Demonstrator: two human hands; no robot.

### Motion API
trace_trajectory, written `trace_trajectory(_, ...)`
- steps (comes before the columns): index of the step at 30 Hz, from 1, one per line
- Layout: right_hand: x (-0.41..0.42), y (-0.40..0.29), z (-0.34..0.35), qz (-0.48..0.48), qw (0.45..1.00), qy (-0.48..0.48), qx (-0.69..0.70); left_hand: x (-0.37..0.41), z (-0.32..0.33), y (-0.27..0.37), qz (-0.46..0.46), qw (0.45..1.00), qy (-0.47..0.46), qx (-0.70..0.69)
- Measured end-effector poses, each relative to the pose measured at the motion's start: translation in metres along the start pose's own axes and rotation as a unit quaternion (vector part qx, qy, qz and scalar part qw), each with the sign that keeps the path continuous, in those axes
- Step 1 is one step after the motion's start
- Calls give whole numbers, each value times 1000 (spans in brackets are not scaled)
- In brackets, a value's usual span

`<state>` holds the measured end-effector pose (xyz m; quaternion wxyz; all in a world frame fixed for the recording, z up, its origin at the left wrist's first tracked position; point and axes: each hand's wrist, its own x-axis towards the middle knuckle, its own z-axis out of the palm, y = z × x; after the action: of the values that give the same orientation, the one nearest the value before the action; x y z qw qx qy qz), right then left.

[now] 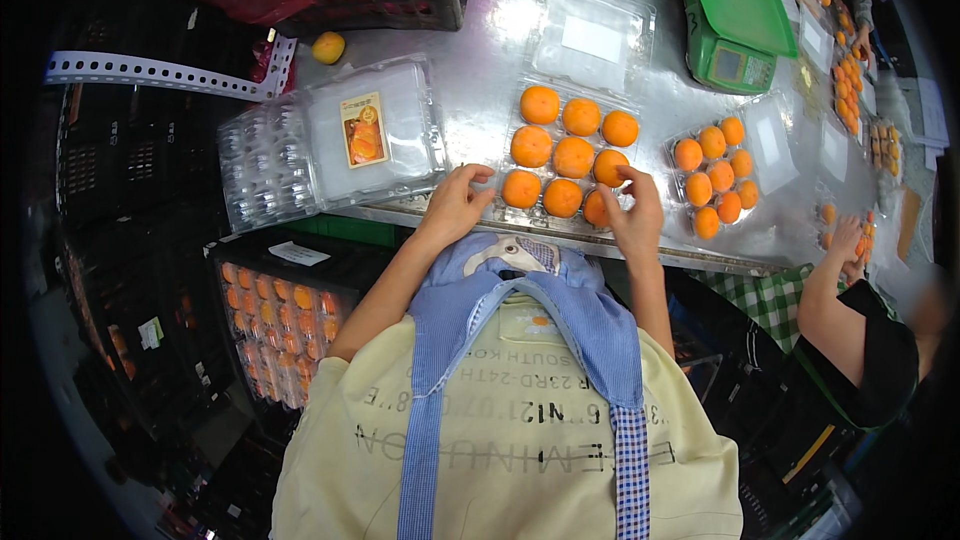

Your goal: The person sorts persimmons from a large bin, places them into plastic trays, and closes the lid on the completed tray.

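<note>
An open clear plastic clamshell tray [541,181] lies before me on the metal table, orange persimmons [573,157] standing in its rows. At its right side, my right hand [634,211] has its thumb and fingers at the persimmons of the last column; whether it grips one I cannot tell. My left hand [459,201] is beside the tray's left edge, fingers apart and holding nothing. The tray's transparent lid [592,34] is folded back behind the fruit and bears a white label. Stacked empty clamshells [375,131] with a picture label lie to the left.
A green scale [739,15] stands at the back right, near another filled tray [716,176]. A lone yellowish fruit [328,48] lies by a dark crate [375,7] with red plastic. A co-worker's arm [825,300] reaches in at right. Packed fruit fills a crate [281,315] lower left.
</note>
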<state>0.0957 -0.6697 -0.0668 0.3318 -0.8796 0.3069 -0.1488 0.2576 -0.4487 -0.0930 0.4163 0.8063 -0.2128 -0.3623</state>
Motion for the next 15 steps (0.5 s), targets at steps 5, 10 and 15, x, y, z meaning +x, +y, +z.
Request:
trace_trajectory(5, -13, 18, -33, 52, 994, -94, -6, 4, 6, -6, -16, 999, -35, 20)
trace_trajectory(10, -25, 15, -27, 24, 991, -128, -17, 7, 10, -9, -40, 998, -49, 24)
trace_trajectory(15, -23, 18, -26, 23, 991, -128, -3, 8, 9, -9, -50, 997, -60, 16)
